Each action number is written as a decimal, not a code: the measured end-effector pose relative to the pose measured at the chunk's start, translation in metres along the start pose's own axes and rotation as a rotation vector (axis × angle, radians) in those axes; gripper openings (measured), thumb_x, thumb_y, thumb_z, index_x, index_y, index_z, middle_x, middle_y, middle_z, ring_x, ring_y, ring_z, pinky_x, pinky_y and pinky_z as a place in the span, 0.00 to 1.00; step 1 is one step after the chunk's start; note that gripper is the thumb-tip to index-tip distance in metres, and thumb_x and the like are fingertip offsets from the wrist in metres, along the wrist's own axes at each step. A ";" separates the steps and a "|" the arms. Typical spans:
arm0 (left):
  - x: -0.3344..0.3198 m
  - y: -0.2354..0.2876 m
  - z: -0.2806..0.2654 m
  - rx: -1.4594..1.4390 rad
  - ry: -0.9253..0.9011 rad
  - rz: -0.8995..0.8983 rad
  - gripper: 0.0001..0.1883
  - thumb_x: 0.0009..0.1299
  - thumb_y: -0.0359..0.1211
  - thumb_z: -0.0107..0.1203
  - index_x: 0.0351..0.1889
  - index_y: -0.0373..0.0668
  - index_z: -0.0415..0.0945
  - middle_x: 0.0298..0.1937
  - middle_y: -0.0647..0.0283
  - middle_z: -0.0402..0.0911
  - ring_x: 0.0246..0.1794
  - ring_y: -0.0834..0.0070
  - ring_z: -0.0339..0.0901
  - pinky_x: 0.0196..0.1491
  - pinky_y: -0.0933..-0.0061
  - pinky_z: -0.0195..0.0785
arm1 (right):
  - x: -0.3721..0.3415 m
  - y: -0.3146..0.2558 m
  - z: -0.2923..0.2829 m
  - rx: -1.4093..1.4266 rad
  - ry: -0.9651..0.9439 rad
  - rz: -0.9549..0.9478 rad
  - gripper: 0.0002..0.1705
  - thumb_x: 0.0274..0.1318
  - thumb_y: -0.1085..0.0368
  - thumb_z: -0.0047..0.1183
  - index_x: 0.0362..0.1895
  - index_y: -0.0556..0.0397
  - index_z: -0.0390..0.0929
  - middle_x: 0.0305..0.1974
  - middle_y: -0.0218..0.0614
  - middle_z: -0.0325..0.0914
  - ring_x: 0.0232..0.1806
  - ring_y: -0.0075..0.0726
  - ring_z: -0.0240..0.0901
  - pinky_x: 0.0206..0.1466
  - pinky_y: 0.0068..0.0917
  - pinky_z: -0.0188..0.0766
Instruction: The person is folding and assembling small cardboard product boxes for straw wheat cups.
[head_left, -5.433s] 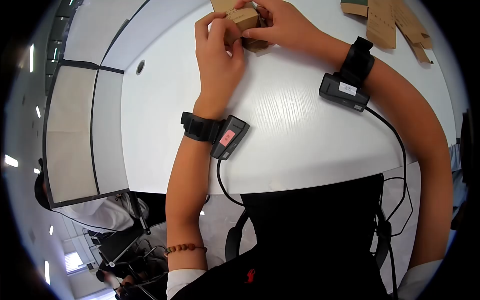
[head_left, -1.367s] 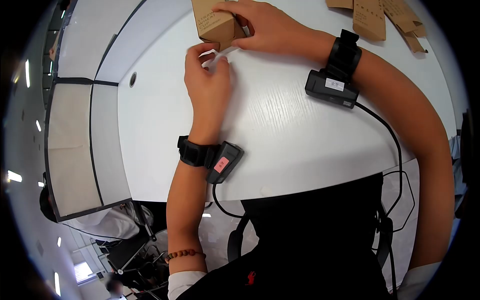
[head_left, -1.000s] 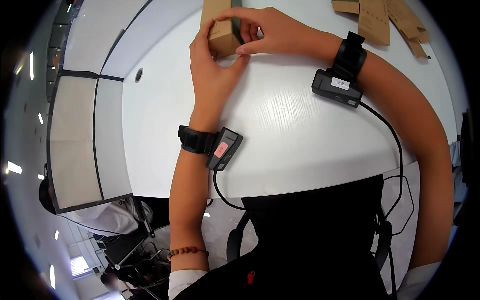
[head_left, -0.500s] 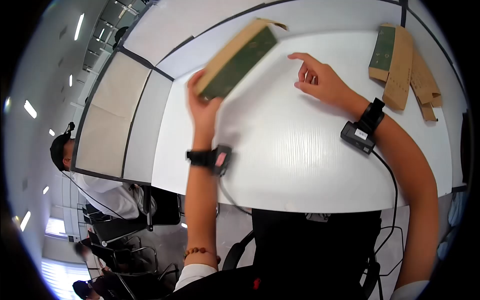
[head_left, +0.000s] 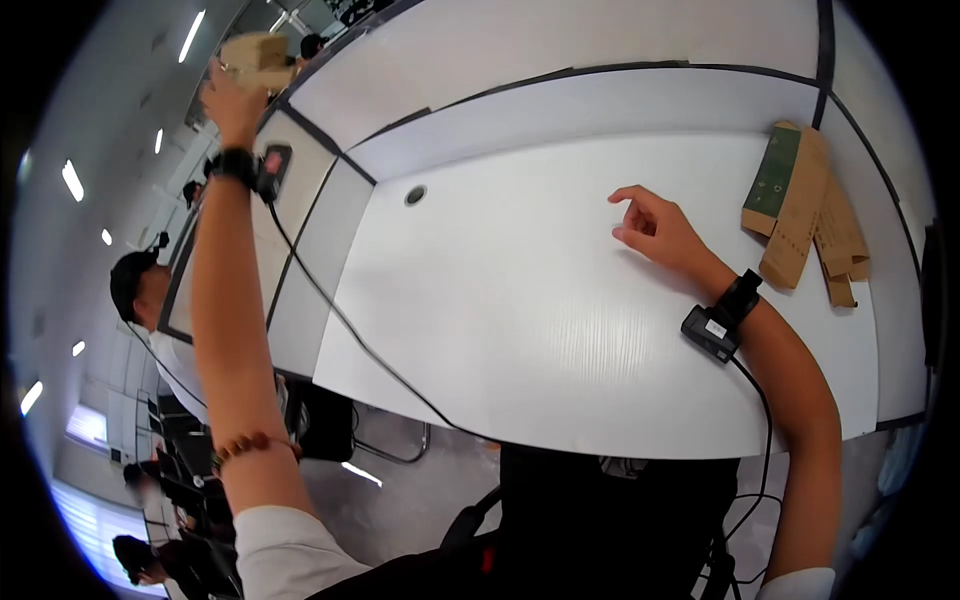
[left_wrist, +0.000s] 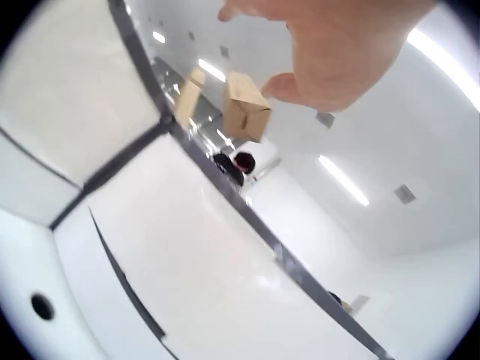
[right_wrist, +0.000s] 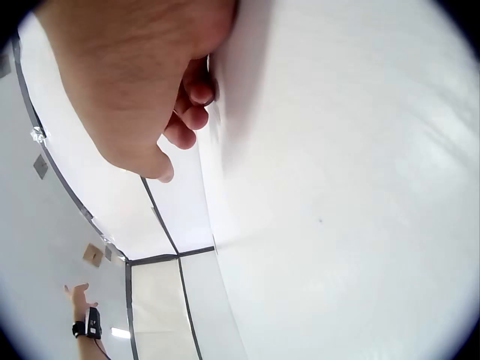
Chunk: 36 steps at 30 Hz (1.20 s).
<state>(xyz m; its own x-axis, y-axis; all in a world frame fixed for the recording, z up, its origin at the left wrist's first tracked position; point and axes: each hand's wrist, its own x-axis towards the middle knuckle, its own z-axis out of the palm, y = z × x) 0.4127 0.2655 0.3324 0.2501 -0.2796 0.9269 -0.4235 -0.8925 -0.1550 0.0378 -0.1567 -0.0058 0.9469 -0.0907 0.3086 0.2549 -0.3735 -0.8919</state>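
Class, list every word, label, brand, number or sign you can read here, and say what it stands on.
No text is readable.
Folded cartons: small print, too small to read.
Pink label on the left wrist camera: too blurred.
White label on the right wrist camera: too small.
Box near the left hand: no legible lettering.

Partitions [head_left: 600,40] wall the open tabletop [head_left: 520,300]; flattened cartons [head_left: 800,210] block its right.
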 end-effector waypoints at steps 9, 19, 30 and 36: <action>-0.249 0.290 -0.059 -0.865 -0.667 -0.014 0.26 0.62 0.18 0.54 0.59 0.48 0.78 0.51 0.60 0.83 0.48 0.68 0.83 0.47 0.68 0.77 | 0.001 -0.002 0.001 -0.054 -0.030 0.011 0.15 0.64 0.68 0.58 0.54 0.52 0.77 0.27 0.24 0.69 0.27 0.18 0.63 0.33 0.22 0.63; -0.315 0.400 -0.069 -1.108 -0.717 0.022 0.29 0.65 0.27 0.58 0.67 0.45 0.73 0.58 0.48 0.80 0.58 0.53 0.78 0.55 0.58 0.73 | 0.022 -0.020 -0.059 -0.655 -0.097 -0.210 0.16 0.61 0.60 0.61 0.52 0.50 0.79 0.33 0.36 0.81 0.33 0.35 0.76 0.37 0.33 0.72; -0.344 0.402 -0.053 -0.951 -0.748 0.078 0.22 0.68 0.35 0.58 0.62 0.48 0.79 0.70 0.45 0.71 0.66 0.45 0.69 0.67 0.49 0.62 | -0.034 -0.024 -0.240 -0.922 0.414 0.571 0.32 0.54 0.54 0.65 0.60 0.55 0.77 0.55 0.54 0.80 0.55 0.54 0.78 0.59 0.42 0.74; -0.347 0.404 -0.053 -0.954 -0.723 0.063 0.22 0.66 0.34 0.60 0.60 0.48 0.80 0.68 0.46 0.73 0.62 0.48 0.71 0.66 0.49 0.62 | -0.029 0.012 -0.207 -0.549 0.379 0.669 0.49 0.42 0.39 0.74 0.65 0.53 0.78 0.61 0.47 0.81 0.57 0.48 0.79 0.58 0.40 0.75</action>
<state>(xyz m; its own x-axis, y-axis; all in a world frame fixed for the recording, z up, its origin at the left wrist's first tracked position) 0.1084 0.0210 -0.0341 0.5073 -0.7202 0.4733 -0.8512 -0.3329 0.4058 -0.0269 -0.3502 0.0431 0.7115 -0.7016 -0.0378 -0.5375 -0.5089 -0.6724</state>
